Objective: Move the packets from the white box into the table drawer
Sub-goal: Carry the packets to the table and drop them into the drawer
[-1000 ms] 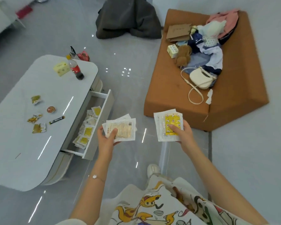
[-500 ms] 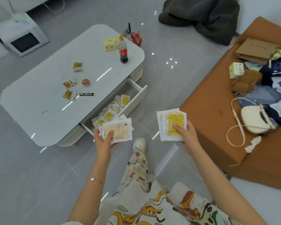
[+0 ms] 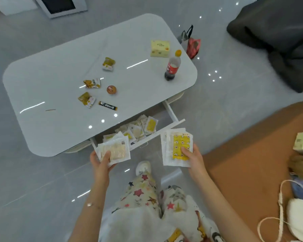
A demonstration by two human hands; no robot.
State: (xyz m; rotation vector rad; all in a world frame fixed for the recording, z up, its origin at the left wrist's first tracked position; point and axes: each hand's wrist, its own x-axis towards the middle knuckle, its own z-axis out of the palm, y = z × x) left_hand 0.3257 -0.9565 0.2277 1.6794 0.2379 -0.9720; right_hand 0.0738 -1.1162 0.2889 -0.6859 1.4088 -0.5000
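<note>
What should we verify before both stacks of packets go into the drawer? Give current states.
1. Drawer pulled open: ok.
2. Left hand grips the left stack: ok, thumb on top.
3. Right hand grips the right stack: ok, thumb on the yellow packet.
4. Stacks above the drawer opening: not ok; both appear at its front panel, on the person's side.
5. Room in the drawer: cannot tell; loose packets cover the visible floor, depth unclear.
</note>
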